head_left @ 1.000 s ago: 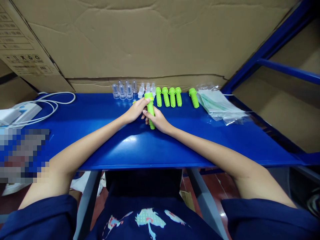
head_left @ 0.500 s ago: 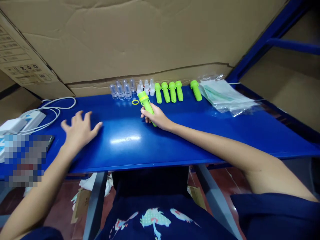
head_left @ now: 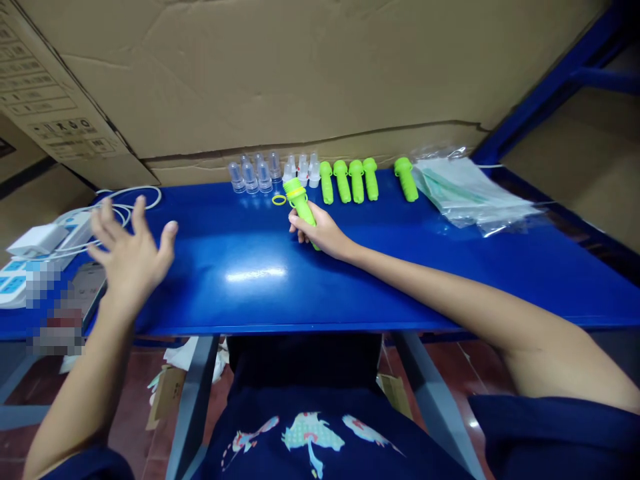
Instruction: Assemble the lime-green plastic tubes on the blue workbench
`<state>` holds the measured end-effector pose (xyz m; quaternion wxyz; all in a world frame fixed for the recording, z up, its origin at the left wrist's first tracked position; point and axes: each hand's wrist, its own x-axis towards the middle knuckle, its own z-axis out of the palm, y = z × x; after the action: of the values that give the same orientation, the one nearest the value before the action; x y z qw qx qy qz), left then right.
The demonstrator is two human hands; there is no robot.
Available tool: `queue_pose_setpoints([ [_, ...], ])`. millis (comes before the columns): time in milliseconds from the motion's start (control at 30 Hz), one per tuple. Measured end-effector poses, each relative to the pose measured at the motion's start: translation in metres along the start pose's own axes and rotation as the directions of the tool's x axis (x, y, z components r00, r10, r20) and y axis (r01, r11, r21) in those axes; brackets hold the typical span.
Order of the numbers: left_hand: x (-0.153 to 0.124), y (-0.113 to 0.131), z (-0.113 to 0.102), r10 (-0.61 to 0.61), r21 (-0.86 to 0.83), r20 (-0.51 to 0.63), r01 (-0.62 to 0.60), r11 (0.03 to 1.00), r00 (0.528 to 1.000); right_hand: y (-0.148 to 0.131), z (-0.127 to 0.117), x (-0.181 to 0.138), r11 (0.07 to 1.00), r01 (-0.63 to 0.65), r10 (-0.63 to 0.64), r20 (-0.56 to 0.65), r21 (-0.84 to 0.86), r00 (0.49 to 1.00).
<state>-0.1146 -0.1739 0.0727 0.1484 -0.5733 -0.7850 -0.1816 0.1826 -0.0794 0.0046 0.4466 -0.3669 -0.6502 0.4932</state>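
Observation:
My right hand (head_left: 324,233) is closed around a lime-green plastic tube (head_left: 300,200) whose wide end points away from me, just above the blue table (head_left: 380,267). A small yellow ring (head_left: 279,199) lies on the table just left of the tube's head. My left hand (head_left: 131,252) hovers open with fingers spread over the table's left part, near a white power strip (head_left: 35,250). Several more green tubes (head_left: 350,180) lie in a row at the back, with one green tube (head_left: 406,178) apart to the right.
Several small clear caps (head_left: 255,175) and white nozzles (head_left: 303,170) stand at the back by a cardboard wall (head_left: 300,80). Clear plastic bags (head_left: 470,193) lie at the back right. A white cable (head_left: 125,200) coils at the left. A blue frame (head_left: 550,80) rises at the right.
My left hand let go of the green tube, swung far to the left and now hovers open near the power strip. The right hand keeps the tube; the yellow ring has come into view.

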Motion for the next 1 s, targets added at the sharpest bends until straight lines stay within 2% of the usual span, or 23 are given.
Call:
queue_pose_setpoints([
  [67,0.005,0.027,0.004,0.179,-0.044,-0.014,-0.180,0.983,0.984,0.000,-0.001,0.000,1.000,-0.008,0.008,-0.004,0.009,1.000],
  [133,0.009,0.056,0.012,0.360,-0.127,-0.051,-0.364,0.923,0.932,0.001,-0.001,0.002,0.999,-0.008,0.009,-0.009,0.033,1.000],
  [233,0.019,0.100,0.025,0.620,-0.253,-0.141,-0.634,0.731,0.772,0.004,-0.002,0.004,0.996,0.002,0.000,-0.023,0.084,1.000],
  [333,0.035,0.142,0.037,0.733,-0.343,-0.248,-0.765,0.545,0.634,0.008,-0.002,0.008,0.992,0.002,0.005,-0.053,0.127,0.999],
  [400,0.046,0.163,0.045,0.761,-0.385,-0.290,-0.799,0.462,0.580,0.010,-0.002,0.009,0.989,0.000,0.010,-0.062,0.147,0.998],
  [433,0.051,0.170,0.050,0.764,-0.405,-0.298,-0.801,0.441,0.572,0.011,-0.003,0.010,0.988,0.001,0.009,-0.063,0.152,0.998],
  [567,0.060,0.181,0.077,0.743,-0.528,-0.317,-0.761,0.378,0.589,0.012,-0.003,0.010,0.989,0.010,0.000,-0.066,0.148,0.998],
  [667,0.058,0.177,0.096,0.715,-0.683,-0.338,-0.682,0.262,0.612,0.010,-0.003,0.008,0.991,0.027,-0.019,-0.062,0.133,0.998],
  [833,0.049,0.176,0.108,0.639,-0.919,-0.268,-0.391,0.054,0.720,0.006,-0.004,0.007,0.992,0.040,-0.032,-0.066,0.122,0.997],
  [1000,0.041,0.185,0.113,0.582,-0.987,-0.159,-0.140,-0.078,0.797,0.005,-0.004,0.007,0.994,0.021,-0.012,-0.073,0.112,0.997],
])
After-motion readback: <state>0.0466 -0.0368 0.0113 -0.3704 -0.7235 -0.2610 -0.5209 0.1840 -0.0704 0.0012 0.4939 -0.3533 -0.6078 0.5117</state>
